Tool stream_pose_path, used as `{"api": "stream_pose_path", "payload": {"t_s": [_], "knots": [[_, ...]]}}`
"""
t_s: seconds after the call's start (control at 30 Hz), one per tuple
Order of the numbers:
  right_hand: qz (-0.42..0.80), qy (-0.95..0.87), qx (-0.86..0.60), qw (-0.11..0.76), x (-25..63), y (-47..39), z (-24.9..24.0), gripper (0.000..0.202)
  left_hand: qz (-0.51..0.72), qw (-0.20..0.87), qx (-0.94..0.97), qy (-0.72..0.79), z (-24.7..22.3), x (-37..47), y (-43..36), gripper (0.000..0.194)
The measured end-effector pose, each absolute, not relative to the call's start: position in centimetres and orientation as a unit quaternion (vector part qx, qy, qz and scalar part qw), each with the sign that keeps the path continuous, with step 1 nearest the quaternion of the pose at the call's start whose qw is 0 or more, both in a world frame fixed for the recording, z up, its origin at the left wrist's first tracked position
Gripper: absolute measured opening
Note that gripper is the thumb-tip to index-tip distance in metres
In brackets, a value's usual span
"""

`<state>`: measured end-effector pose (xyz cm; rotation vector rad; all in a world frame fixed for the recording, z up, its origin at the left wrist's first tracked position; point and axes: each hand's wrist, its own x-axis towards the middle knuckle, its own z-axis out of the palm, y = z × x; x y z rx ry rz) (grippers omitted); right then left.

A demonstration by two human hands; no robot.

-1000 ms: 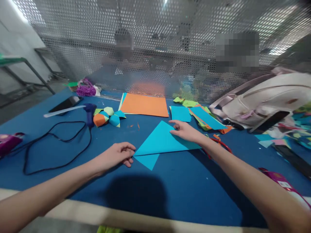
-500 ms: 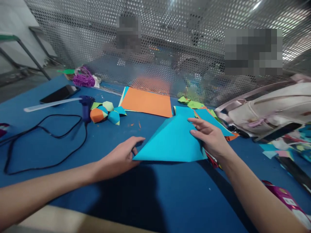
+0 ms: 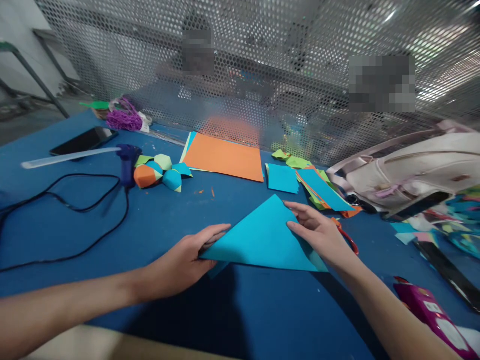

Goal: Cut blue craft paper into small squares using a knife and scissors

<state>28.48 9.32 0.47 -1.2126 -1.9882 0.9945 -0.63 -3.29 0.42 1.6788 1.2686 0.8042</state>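
A blue sheet of paper, folded into a triangle, is held up just above the blue table by both hands. My left hand grips its left corner, thumb on top and fingers partly hidden behind. Along the right slope, my right hand has its thumb in front and its fingers at the far edge, near the upper tip. Beyond the triangle lie a stack of small blue sheets and a pile of cut strips. Red-handled scissors show partly behind my right hand.
Orange sheets lie at the back against a perforated metal panel. To the left are a glue gun with its cord, folded paper pieces, a phone and purple string. A pale bag stands right.
The blue paper has come nearer and now shows as a sharper triangle, uncovering the small blue sheets behind. Both hands moved with it, and the left hand has closed on the corner.
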Motion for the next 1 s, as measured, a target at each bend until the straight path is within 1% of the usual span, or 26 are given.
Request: {"api": "stream_pose_path", "payload": {"t_s": [0.2, 0.27, 0.33, 0.37, 0.43, 0.53, 0.6, 0.67, 0.73, 0.83, 0.9, 0.97, 1.0], "knots": [[0.365, -0.753, -0.473, 0.276, 28.2, 8.0, -0.8, 0.045, 0.32, 0.495, 0.64, 0.493, 0.4, -0.4, -3.5, 0.057], [0.369, -0.752, -0.476, 0.269, 28.1, 7.8, -1.1, 0.046, 0.321, 0.491, 0.645, 0.49, 0.1, -0.4, -3.5, 0.059], [0.374, -0.746, -0.48, 0.271, 28.1, 7.7, -1.3, 0.047, 0.33, 0.452, 0.669, 0.49, -0.5, -0.7, -3.5, 0.061], [0.375, -0.742, -0.483, 0.275, 28.2, 7.6, -1.4, 0.047, 0.334, 0.416, 0.688, 0.492, -0.8, -0.8, -3.5, 0.063], [0.374, -0.737, -0.488, 0.283, 28.3, 7.6, -1.5, 0.046, 0.341, 0.308, 0.741, 0.49, -1.4, -1.4, -3.3, 0.066], [0.371, -0.735, -0.49, 0.287, 28.6, 7.6, -1.6, 0.045, 0.346, 0.092, 0.829, 0.431, -1.9, -2.7, -2.6, 0.068], [0.374, -0.737, -0.488, 0.28, 28.8, 7.5, -1.8, 0.045, 0.33, -0.04, 0.862, 0.384, -1.9, -3.7, -1.9, 0.064], [0.376, -0.741, -0.487, 0.268, 28.9, 7.5, -1.9, 0.046, 0.307, -0.123, 0.864, 0.38, -1.8, -4.6, -1.4, 0.058], [0.379, -0.744, -0.484, 0.263, 29.0, 7.3, -2.0, 0.046, 0.292, -0.166, 0.856, 0.392, -1.8, -5.5, -1.0, 0.054], [0.385, -0.744, -0.471, 0.275, 29.0, 7.1, -1.9, 0.045, 0.278, -0.181, 0.848, 0.414, -2.0, -6.3, -0.9, 0.052], [0.385, -0.747, -0.46, 0.287, 29.1, 6.9, -1.7, 0.043, 0.272, -0.164, 0.833, 0.453, -2.1, -6.6, -1.0, 0.047], [0.38, -0.751, -0.454, 0.291, 29.2, 6.7, -1.5, 0.042, 0.28, -0.102, 0.795, 0.529, -2.1, -6.6, -1.0, 0.046], [0.381, -0.754, -0.451, 0.289, 29.2, 6.6, -1.4, 0.041, 0.29, -0.046, 0.764, 0.575, -2.0, -6.5, -0.9, 0.047]]}}
